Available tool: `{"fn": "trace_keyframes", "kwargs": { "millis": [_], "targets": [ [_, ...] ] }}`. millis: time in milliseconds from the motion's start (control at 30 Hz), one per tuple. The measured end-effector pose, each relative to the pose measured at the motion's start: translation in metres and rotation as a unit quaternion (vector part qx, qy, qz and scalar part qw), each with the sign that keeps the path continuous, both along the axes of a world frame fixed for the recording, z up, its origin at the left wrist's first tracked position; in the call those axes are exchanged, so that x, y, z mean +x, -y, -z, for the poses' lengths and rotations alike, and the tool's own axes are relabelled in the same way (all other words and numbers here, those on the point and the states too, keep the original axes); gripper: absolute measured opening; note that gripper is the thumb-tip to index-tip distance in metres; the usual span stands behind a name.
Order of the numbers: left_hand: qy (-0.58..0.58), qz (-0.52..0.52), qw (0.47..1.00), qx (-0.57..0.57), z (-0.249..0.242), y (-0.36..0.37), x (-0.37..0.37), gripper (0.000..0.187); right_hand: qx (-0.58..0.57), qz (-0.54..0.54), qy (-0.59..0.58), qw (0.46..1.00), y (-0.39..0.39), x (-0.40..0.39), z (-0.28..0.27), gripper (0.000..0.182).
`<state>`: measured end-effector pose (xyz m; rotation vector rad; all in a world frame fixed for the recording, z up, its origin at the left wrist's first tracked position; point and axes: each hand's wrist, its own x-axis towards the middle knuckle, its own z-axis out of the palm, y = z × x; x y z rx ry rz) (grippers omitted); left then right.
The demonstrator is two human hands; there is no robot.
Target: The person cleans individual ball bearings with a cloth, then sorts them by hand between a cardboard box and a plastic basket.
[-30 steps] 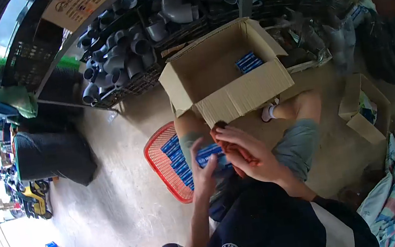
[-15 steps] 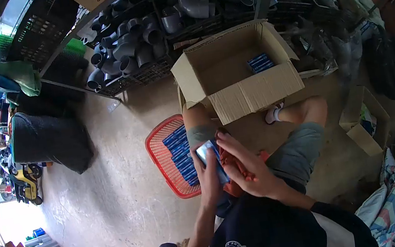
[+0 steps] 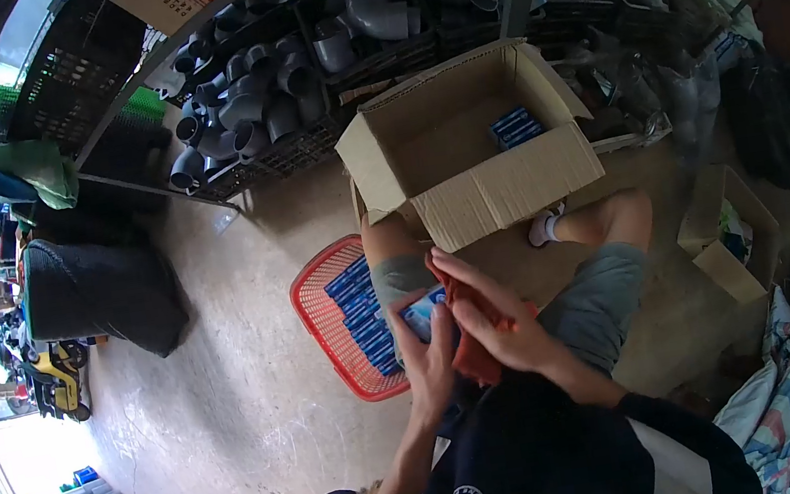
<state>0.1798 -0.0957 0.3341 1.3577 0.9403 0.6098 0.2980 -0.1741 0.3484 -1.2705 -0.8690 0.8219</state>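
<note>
In the head view, my left hand (image 3: 427,359) is closed around a small blue-and-white box (image 3: 420,316), held over my lap. My right hand (image 3: 514,336) has its fingers bent over a red cloth (image 3: 475,362), close against the right side of that box. Just left of my hands, a red plastic basket (image 3: 311,345) holds several dark blue small boxes (image 3: 354,303) in a row. Beyond my knees stands an open cardboard carton (image 3: 508,186), with a few similar blue boxes (image 3: 517,128) in its right part.
Black crates of grey pipe elbows (image 3: 244,106) line the metal rack at the back. A dark roll (image 3: 98,289) lies at left. On the right are a smaller open carton (image 3: 731,230) and a striped sack (image 3: 776,406). Concrete floor (image 3: 234,391) stretches left of the basket.
The small box has turned in my left hand, from upright and long to more tilted. My right hand and the red cloth have shifted slightly, and more of the cloth shows.
</note>
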Motion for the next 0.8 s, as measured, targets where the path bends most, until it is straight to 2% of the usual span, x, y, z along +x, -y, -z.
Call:
{"fn": "trace_keyframes", "kwargs": {
  "millis": [67,100,167,200,233,267,300,333,400,433,533,567,667,733,800],
  "targets": [
    [-0.009,-0.001,1.000,-0.004,-0.009,0.000,0.001,0.030,-0.002,-0.031,-0.097,0.995,-0.007,0.010,0.004,0.054],
    [-0.017,-0.013,1.000,0.020,-0.010,-0.002,0.001,0.030,0.006,-0.002,-0.051,0.999,-0.006,0.001,0.005,0.056],
    [-0.028,-0.037,0.997,0.068,-0.010,-0.009,0.006,0.030,0.010,0.027,-0.051,0.998,0.003,-0.019,0.002,0.057],
    [-0.023,-0.073,0.997,0.033,-0.008,-0.011,0.009,0.030,0.009,0.041,-0.050,0.998,0.009,-0.025,0.000,0.058],
    [-0.020,-0.108,0.994,-0.003,-0.004,-0.011,0.010,0.030,-0.043,0.026,0.008,0.999,0.018,-0.024,0.000,0.060],
    [-0.017,-0.141,0.989,-0.038,0.002,-0.012,0.009,0.031,-0.070,0.010,-0.001,0.998,0.025,-0.026,-0.001,0.058],
    [0.053,-0.186,0.966,-0.170,0.005,-0.020,0.011,0.032,-0.095,-0.005,-0.010,0.995,0.031,-0.028,-0.001,0.057],
    [0.054,-0.166,0.973,-0.152,0.005,-0.018,0.012,0.031,-0.119,-0.019,-0.019,0.993,0.035,-0.028,-0.001,0.055],
    [0.053,-0.129,0.984,-0.114,-0.002,-0.014,0.013,0.029,-0.085,0.009,-0.114,0.990,0.036,-0.023,0.010,0.052],
    [0.024,-0.058,0.997,-0.041,0.005,-0.013,0.006,0.033,-0.067,0.021,-0.161,0.984,0.035,-0.021,0.012,0.051],
    [0.013,0.060,0.995,0.078,-0.017,0.016,0.012,0.042,-0.055,0.142,-0.138,0.979,0.024,-0.003,-0.002,0.048],
    [0.005,0.088,0.996,0.033,-0.024,0.014,0.015,0.052,-0.037,0.155,-0.115,0.980,0.021,-0.003,0.001,0.048],
    [-0.105,0.127,0.964,0.209,-0.017,0.014,0.020,0.060,0.005,0.158,-0.065,0.985,0.013,-0.003,-0.004,0.048],
    [0.017,0.086,0.996,0.012,-0.012,0.020,0.024,0.064,-0.002,0.120,-0.069,0.990,0.013,-0.004,-0.009,0.049],
    [0.135,0.044,0.972,-0.185,-0.009,0.022,0.026,0.070,0.011,0.100,-0.055,0.993,0.012,-0.004,-0.008,0.049]
  ]
}}
